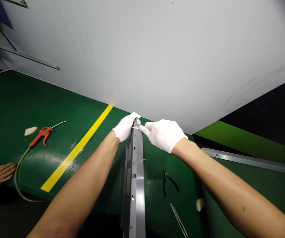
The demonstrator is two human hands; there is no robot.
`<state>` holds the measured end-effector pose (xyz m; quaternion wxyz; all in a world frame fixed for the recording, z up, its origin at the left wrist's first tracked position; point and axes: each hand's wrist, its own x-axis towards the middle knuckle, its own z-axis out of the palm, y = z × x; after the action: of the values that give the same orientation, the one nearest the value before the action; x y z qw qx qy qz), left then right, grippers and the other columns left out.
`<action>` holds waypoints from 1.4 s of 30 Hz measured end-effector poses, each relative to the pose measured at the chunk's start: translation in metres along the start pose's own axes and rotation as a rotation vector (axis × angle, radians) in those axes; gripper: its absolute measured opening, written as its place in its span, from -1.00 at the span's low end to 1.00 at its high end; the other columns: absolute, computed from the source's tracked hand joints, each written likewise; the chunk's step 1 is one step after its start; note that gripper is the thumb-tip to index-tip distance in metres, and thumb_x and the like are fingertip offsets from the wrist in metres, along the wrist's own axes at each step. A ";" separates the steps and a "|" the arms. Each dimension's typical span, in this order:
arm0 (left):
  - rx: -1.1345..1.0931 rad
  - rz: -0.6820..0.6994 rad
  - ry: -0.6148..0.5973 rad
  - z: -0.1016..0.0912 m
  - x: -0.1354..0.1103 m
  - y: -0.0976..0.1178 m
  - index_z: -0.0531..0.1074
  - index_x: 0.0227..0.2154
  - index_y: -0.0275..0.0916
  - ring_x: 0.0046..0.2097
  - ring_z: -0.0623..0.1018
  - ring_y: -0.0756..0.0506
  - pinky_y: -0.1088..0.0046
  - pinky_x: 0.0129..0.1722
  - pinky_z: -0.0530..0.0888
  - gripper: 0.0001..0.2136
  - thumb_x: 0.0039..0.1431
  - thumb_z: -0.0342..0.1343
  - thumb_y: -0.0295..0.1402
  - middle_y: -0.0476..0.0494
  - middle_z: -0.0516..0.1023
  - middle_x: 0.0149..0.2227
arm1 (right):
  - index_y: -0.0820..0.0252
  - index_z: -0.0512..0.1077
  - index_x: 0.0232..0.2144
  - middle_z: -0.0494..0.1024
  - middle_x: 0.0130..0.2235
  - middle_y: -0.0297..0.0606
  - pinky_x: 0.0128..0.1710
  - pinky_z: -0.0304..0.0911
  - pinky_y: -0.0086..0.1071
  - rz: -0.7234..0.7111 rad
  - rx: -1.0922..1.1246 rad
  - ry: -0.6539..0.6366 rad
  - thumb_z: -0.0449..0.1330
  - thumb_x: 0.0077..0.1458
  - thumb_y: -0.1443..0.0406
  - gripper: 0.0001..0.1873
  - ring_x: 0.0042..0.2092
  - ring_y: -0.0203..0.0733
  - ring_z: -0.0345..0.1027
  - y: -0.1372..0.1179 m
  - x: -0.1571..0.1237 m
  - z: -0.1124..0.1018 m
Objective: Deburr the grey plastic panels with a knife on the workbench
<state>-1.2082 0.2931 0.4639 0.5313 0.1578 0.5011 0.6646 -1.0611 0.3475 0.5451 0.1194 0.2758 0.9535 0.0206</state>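
Note:
A long grey metal panel with small slots along its rim stands on edge on the green table. My left hand, in a white glove, is closed around its far end. From the right, my right hand, also white-gloved, pinches at the panel's upper edge near that end. A thin, pale, pointed sliver shows at its fingertips, too small to name. Black-handled pliers lie spread on the table right of the panel, with metal tweezers nearer to me.
Left of a yellow tape line lie an orange air blow gun with a hose and a pale wedge-shaped piece. Another person's bare hand rests at the left table edge. A white wall rises behind. A metal rail is at right.

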 end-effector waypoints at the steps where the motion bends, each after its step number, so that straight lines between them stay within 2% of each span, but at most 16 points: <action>1: 0.001 0.002 -0.003 0.000 0.000 0.000 0.23 -0.63 -0.20 -0.58 0.24 0.04 0.46 -0.56 0.22 -0.73 0.08 0.16 -0.31 0.03 0.26 -0.61 | 0.03 0.54 -0.15 0.56 -0.42 -0.21 -0.31 0.26 -0.26 -0.002 -0.004 0.000 -0.34 0.38 -0.15 -0.26 -0.31 -0.04 0.50 0.000 -0.001 0.000; 26: 0.028 0.004 -0.020 0.000 0.001 -0.001 0.22 -0.64 -0.21 -0.57 0.20 0.05 0.47 -0.59 0.20 -0.72 0.08 0.14 -0.30 0.01 0.25 -0.56 | 0.03 0.54 -0.24 0.52 -0.48 -0.24 -0.35 0.23 -0.24 -0.015 -0.044 0.025 -0.34 0.39 -0.14 -0.27 -0.37 -0.03 0.47 -0.001 -0.010 0.003; 33: 0.059 -0.010 -0.035 -0.002 0.004 -0.004 0.24 -0.62 -0.21 -0.58 0.21 0.05 0.47 -0.59 0.21 -0.73 0.08 0.14 -0.26 0.03 0.24 -0.55 | 0.06 0.53 -0.25 0.47 -0.52 -0.25 -0.39 0.13 -0.28 -0.006 -0.029 0.043 -0.31 0.40 -0.13 -0.28 -0.44 -0.08 0.38 0.000 -0.010 0.006; 38: 0.054 -0.010 -0.015 -0.001 0.000 0.000 0.22 -0.61 -0.22 -0.56 0.20 0.05 0.49 -0.57 0.19 -0.73 0.08 0.14 -0.27 0.03 0.25 -0.55 | 0.05 0.48 -0.40 0.36 -0.58 -0.33 -0.43 -0.02 -0.31 -0.050 0.102 0.037 -0.21 0.37 -0.18 -0.33 -0.51 -0.18 0.21 -0.001 -0.018 0.012; 42: 0.050 0.007 -0.002 -0.001 0.001 -0.001 0.25 -0.61 -0.22 -0.55 0.24 0.03 0.47 -0.54 0.22 -0.73 0.09 0.15 -0.27 0.02 0.28 -0.57 | 0.08 0.35 -0.50 0.30 -0.56 -0.39 -0.42 -0.03 -0.32 -0.008 0.400 0.141 -0.16 0.34 -0.24 -0.33 -0.49 -0.25 0.10 0.000 -0.017 0.023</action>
<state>-1.2084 0.2930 0.4621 0.5253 0.1737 0.5165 0.6535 -1.0414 0.3376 0.5265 -0.0047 0.2879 0.9457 -0.1506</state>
